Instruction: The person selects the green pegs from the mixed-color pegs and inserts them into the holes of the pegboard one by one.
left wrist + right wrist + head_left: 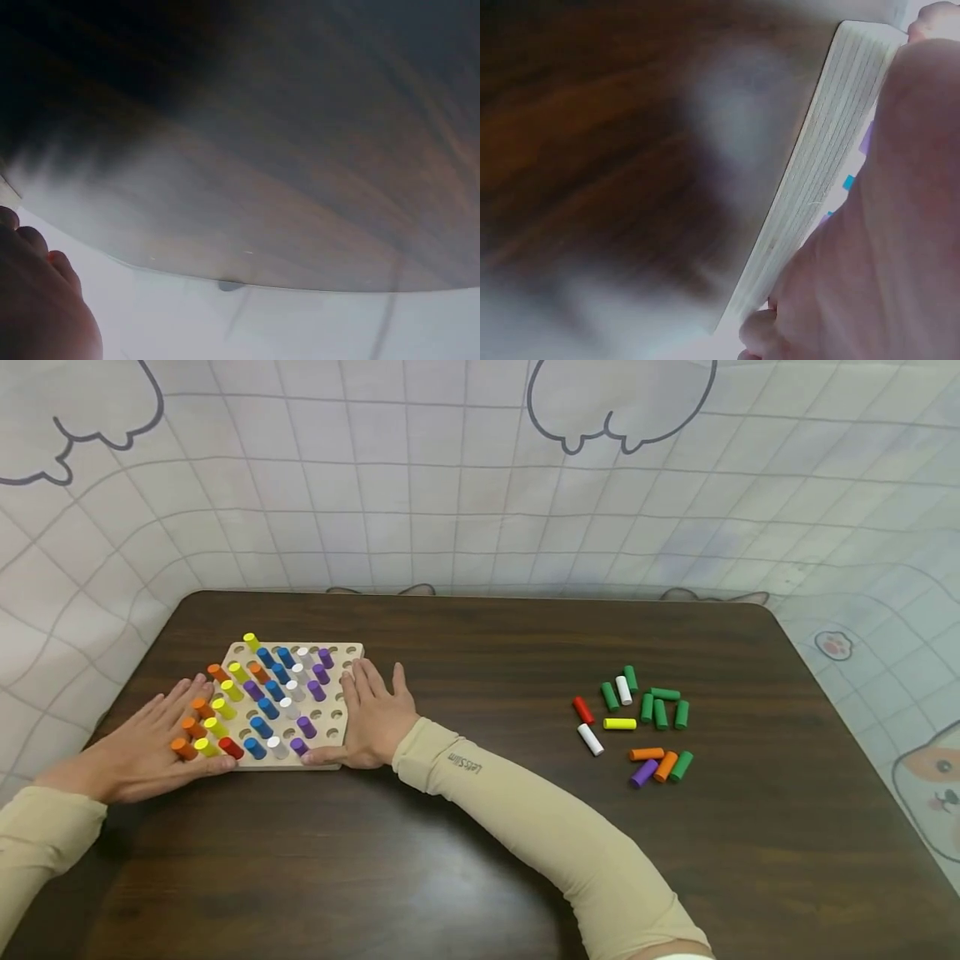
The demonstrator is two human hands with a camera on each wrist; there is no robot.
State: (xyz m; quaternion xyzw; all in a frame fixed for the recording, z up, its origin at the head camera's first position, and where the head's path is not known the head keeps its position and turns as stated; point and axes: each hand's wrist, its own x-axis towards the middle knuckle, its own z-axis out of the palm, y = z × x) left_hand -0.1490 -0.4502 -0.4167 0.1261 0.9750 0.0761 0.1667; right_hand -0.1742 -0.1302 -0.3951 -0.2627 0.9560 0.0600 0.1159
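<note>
A light wooden pegboard (341, 693) lies on the left part of the table, with rows of orange, yellow, blue, white and purple pegs and one red peg (231, 747) standing in it. Several holes on its right side hold no peg. My left hand (153, 745) rests along the board's left edge, fingers extended, thumb at the near corner. Against the right edge lies my right hand (378, 718), its fingers straight and its thumb stretched along the near edge. The right wrist view shows the board's layered side (810, 180) close beside the right palm.
On the right of the dark wooden table (465, 852) loose pegs lie scattered: several green pegs (661, 714), white pegs (590, 740), orange pegs (647, 754), a red peg (582, 710), a yellow peg (619, 724) and a purple peg (644, 773). A grid-patterned cloth (450, 493) hangs behind.
</note>
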